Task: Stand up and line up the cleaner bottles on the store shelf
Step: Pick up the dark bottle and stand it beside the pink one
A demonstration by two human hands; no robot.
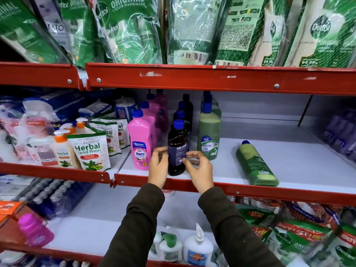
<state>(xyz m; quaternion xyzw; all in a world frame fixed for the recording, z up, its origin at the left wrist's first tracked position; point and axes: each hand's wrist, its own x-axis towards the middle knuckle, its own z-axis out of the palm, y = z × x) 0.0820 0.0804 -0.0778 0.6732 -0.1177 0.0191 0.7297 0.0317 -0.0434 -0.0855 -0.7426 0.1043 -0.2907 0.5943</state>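
A dark cleaner bottle (177, 145) with a blue cap stands upright at the front of the white middle shelf (289, 151), heading a row of dark bottles. My left hand (159, 167) and my right hand (199, 170) hover on either side of its lower part, fingers spread, barely touching or just off it. A pink bottle (140, 143) stands left of it, leading a pink row. A green bottle (209, 135) stands upright to the right. Another green bottle (256, 164) lies on its side further right, cap pointing back.
Herbal hand wash pouches (90, 151) and pump bottles fill the shelf section to the left. Green refill pouches (131, 29) hang over the red rail (212, 78) above. Purple packs (341, 135) sit at the far right. The lower shelf holds pump bottles and pouches.
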